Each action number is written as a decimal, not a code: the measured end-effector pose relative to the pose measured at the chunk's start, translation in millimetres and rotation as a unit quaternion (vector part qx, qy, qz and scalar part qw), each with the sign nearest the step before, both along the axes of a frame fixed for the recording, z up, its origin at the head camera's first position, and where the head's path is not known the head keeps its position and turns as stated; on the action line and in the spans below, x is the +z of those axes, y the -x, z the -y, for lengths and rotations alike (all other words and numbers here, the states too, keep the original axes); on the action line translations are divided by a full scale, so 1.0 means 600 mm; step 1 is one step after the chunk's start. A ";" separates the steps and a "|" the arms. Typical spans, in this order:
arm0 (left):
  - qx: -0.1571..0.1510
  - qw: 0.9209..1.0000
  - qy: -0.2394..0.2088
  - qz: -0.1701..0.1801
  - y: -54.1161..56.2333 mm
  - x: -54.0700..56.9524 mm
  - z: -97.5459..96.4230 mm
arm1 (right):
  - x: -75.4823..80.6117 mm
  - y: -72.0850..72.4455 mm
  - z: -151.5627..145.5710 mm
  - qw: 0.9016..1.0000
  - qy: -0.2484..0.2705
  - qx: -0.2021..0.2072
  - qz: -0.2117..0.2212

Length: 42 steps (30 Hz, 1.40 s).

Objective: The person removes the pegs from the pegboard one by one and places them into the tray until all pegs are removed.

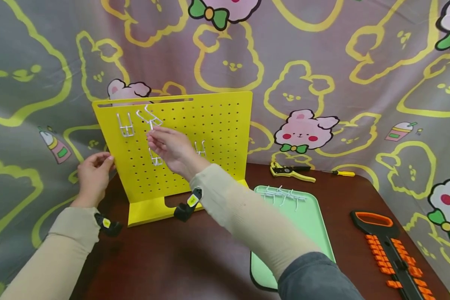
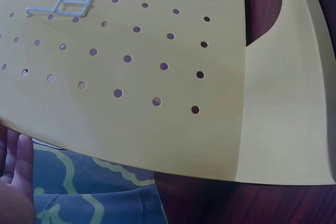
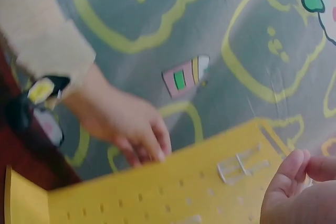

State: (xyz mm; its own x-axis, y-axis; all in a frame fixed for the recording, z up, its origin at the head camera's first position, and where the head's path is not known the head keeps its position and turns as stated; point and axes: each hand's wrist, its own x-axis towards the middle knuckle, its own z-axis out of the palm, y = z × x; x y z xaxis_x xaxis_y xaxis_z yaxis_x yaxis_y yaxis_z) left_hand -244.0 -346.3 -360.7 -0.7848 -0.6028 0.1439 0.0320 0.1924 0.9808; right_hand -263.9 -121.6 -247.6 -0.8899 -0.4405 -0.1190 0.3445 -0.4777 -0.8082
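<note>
A yellow pegboard [image 1: 221, 137] stands upright on the table. My right hand [image 1: 174, 150] pinches a white wire pegboard hook [image 1: 148, 116] near the board's upper left; its two prongs point up, tilted. In the right wrist view the right hand [image 3: 299, 192] mostly hides that hook. My left hand [image 1: 95, 177] grips the pegboard's left edge, with bent fingers [image 2: 21, 166] at the rim. Another white double hook [image 1: 126, 126] hangs at the upper left. A lower hook [image 1: 156, 159] and a hook farther right [image 1: 200, 148] are also on the board, both partly behind the right hand.
A green tray [image 1: 311, 221] with several white hooks [image 1: 281, 193] lies right of the board, partly under my right forearm. Behind it are a yellow-handled wire stripper [image 1: 294, 171] and a screwdriver [image 1: 343, 173]. A black-and-orange tool [image 1: 393, 250] lies at the table's right side.
</note>
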 end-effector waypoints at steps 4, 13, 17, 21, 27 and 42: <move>-0.002 1.000 0.007 0.000 -0.001 0.002 0.004 | -0.004 0.016 -0.054 1.000 -0.019 -0.012 -0.015; 0.003 1.000 0.017 0.006 -0.015 -0.002 0.010 | -0.045 0.050 -0.209 0.994 -0.084 -0.063 -0.032; 0.002 1.000 0.021 0.010 -0.018 -0.003 0.012 | -0.064 0.060 -0.284 0.988 -0.115 -0.104 -0.027; 0.011 1.000 0.004 0.005 -0.020 -0.001 0.013 | -0.084 0.070 -0.351 0.982 -0.124 -0.139 -0.006; 0.011 1.000 -0.003 0.005 -0.018 -0.002 0.008 | -0.123 0.068 -0.445 0.979 -0.114 -0.164 0.028; -0.003 0.999 -0.048 -0.022 -0.011 0.001 0.001 | -0.226 0.006 -0.645 0.964 -0.143 -0.214 0.070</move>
State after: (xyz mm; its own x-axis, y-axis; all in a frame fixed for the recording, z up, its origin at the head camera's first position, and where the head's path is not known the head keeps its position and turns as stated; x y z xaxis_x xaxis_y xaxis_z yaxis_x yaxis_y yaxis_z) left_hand -237.7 -346.6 -360.0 -0.7830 -0.6104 0.1200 0.0763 0.0971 0.9923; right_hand -267.3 265.3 -383.4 -0.9494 0.0309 -0.3127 0.2805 -0.3648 -0.8878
